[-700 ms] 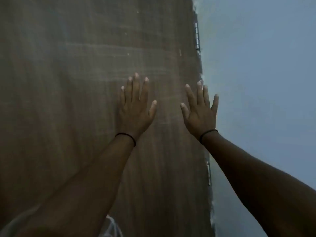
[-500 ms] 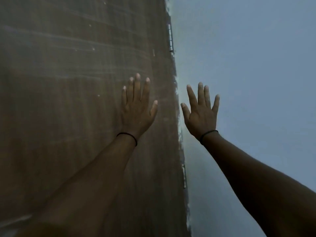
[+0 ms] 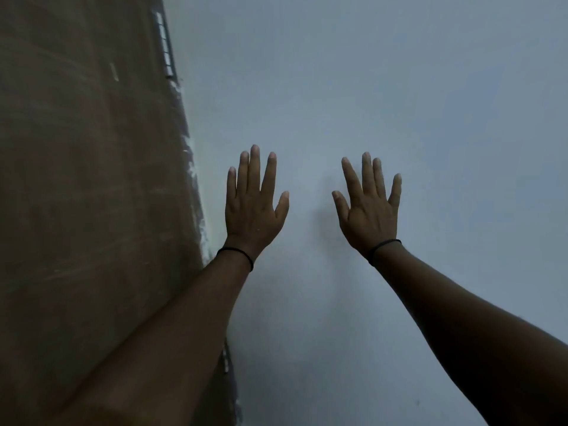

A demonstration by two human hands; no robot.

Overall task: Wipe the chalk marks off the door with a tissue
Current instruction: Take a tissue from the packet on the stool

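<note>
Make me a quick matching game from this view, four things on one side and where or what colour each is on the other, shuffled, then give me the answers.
Column one:
1. door
2. wall
3. left hand
4. hinge

Column two:
A. pale grey-blue, fills the right of the view
B. brown wood, on the left of the view
C. metal, at the door's right edge, near the top
D. open, fingers spread, in front of the wall

Pairs: 1-B, 2-A, 3-D, 4-C

The door (image 3: 92, 179) is blurred, its chalk marks mere faint smears; the left forearm hides its lower right edge
</note>
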